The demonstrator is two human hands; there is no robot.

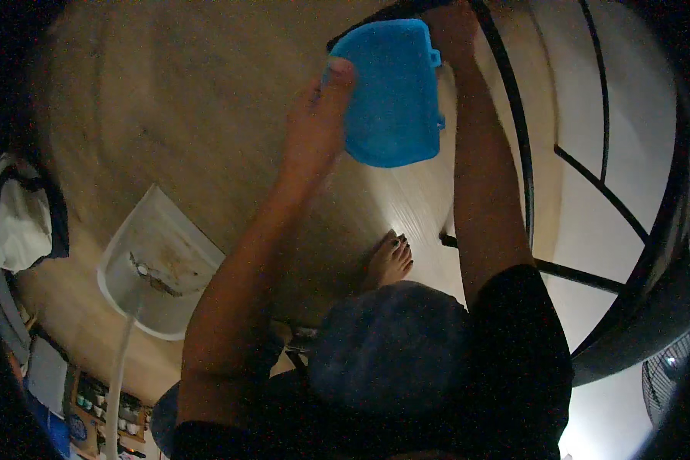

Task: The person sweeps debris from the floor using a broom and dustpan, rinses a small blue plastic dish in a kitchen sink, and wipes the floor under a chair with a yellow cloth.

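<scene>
My left hand (317, 123) grips the left edge of a blue plastic tray or lid (390, 95), its thumb lying on the face. The piece has a rounded left side, a straighter right side and two small tabs on that edge. It is held up above the floor. My right hand (453, 30) is at the top, just beyond the tray's upper right corner and beside a black metal bar (509, 86). Shadow and the picture's edge hide its fingers, so whether it holds the bar or the tray is unclear.
A whitish long-handled dustpan (164, 253) with dirt in it stands on the wood-look floor (178, 115) at left. Black frame legs (601, 190) and a dark rounded edge (644, 322) are on the right. My bare foot (392, 259) is below. Shelves (106, 411) hold small items.
</scene>
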